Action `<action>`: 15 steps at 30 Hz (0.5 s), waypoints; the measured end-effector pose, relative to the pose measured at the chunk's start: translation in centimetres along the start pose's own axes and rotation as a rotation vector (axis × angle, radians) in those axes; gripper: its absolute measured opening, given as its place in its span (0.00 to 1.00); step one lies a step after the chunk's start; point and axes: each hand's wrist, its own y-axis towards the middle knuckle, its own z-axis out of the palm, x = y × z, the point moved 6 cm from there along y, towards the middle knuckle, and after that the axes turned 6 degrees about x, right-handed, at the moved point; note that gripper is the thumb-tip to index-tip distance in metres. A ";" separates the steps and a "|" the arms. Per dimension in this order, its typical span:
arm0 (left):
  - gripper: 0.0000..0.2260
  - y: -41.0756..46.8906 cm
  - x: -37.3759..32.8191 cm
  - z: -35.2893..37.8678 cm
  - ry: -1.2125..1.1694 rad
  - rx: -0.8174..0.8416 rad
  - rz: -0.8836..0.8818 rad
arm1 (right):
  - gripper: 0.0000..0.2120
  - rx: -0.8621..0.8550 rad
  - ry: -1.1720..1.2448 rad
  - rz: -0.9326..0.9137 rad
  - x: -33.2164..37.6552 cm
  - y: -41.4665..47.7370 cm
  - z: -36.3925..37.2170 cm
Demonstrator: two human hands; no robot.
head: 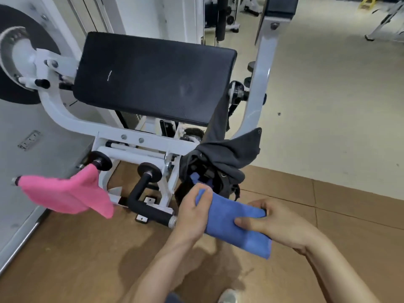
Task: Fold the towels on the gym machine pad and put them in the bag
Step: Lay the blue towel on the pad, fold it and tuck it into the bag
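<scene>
Gripping the folded blue towel (236,224), your left hand (194,208) curls round its far end while your right hand (277,224) pinches the near end, thumb on top. The towel's long axis runs from 4 to 10 o'clock. The bag (220,158) hangs just beyond your left hand at 1 o'clock, so that hand is nearer.

A white machine frame (135,136) stands on brown floor matting (328,215), a black padded handle (150,212) low at its foot. Pale flooring (338,95) stretches beyond it.
</scene>
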 end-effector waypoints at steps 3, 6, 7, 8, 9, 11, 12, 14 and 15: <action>0.07 1.2 1.2 1.2 -0.054 -0.112 -0.044 | 0.18 -0.005 -0.074 -0.042 0.2 1.4 -2.3; 0.08 3.4 1.2 1.0 -0.109 -0.218 -0.058 | 0.08 -0.110 -0.255 -0.131 1.9 3.8 -4.2; 0.08 4.4 1.6 0.6 -0.111 -0.263 -0.091 | 0.06 -0.178 -0.321 -0.171 2.5 4.7 -4.9; 0.07 5.4 2.4 -0.1 -0.098 -0.318 -0.143 | 0.06 -0.239 -0.400 -0.220 3.0 5.6 -5.6; 0.04 6.4 3.7 -1.1 -0.045 -0.375 -0.217 | 0.05 -0.290 -0.482 -0.269 3.4 6.8 -6.1; 0.14 8.5 6.9 -3.3 0.263 -0.402 -0.412 | 0.03 -0.385 -0.614 -0.357 4.1 9.1 -7.1; 0.24 9.6 8.7 -3.9 0.415 -0.352 -0.507 | 0.01 -0.433 -0.679 -0.396 4.6 10.2 -7.6; 0.33 11.1 12.1 -4.3 0.530 -0.236 -0.680 | 0.07 -0.476 -0.804 -0.453 5.4 12.5 -8.2; 0.33 11.4 13.8 -4.1 0.508 -0.203 -0.763 | 0.10 -0.471 -0.836 -0.478 5.7 13.5 -8.3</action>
